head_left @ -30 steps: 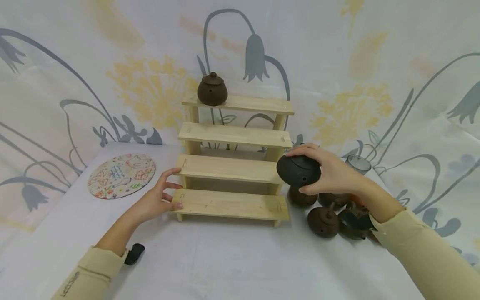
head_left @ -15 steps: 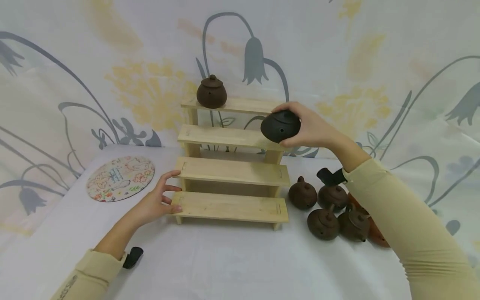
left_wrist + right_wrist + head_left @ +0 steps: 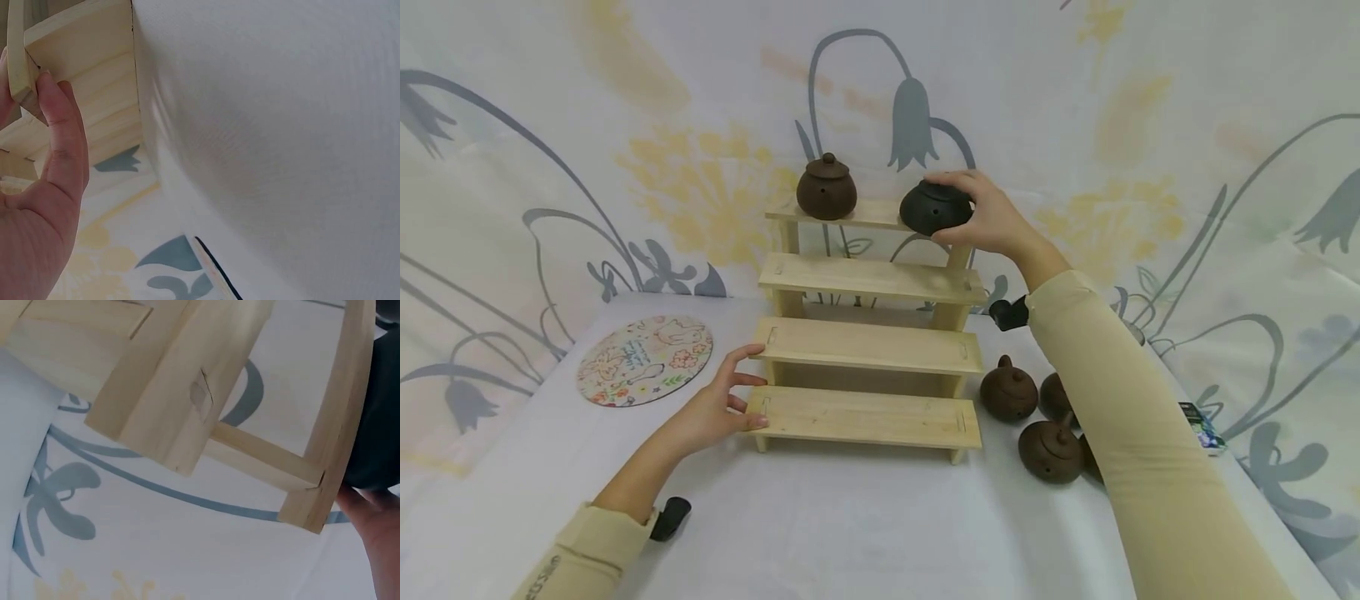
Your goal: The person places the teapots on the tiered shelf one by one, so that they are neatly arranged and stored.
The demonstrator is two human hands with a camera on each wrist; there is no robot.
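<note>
A pale wooden tiered stand (image 3: 865, 343) rises in the middle of the table. My right hand (image 3: 988, 218) holds a black teapot (image 3: 929, 212) by its side at the right end of the top shelf. Right wrist view: the black teapot (image 3: 379, 425) is right at the shelf board, with the fingers below it. On the left end of that shelf sits a brown lidded teapot (image 3: 826, 193). My left hand (image 3: 711, 412) grips the left end of the lower steps; the left wrist view has its thumb and fingers on either side of a board edge (image 3: 24, 81).
Several brown teapots, among them one with its spout up (image 3: 1009, 392) and one in front (image 3: 1051, 452), stand right of the stand, partly behind the right sleeve. A round floral mat (image 3: 644, 360) lies left. A printed packet (image 3: 1202, 429) is at the right. A flower-patterned cloth (image 3: 1060, 100) hangs behind.
My right hand has carried the black teapot up and to the left, from beside the middle steps to the top shelf. The left hand has stayed on the stand.
</note>
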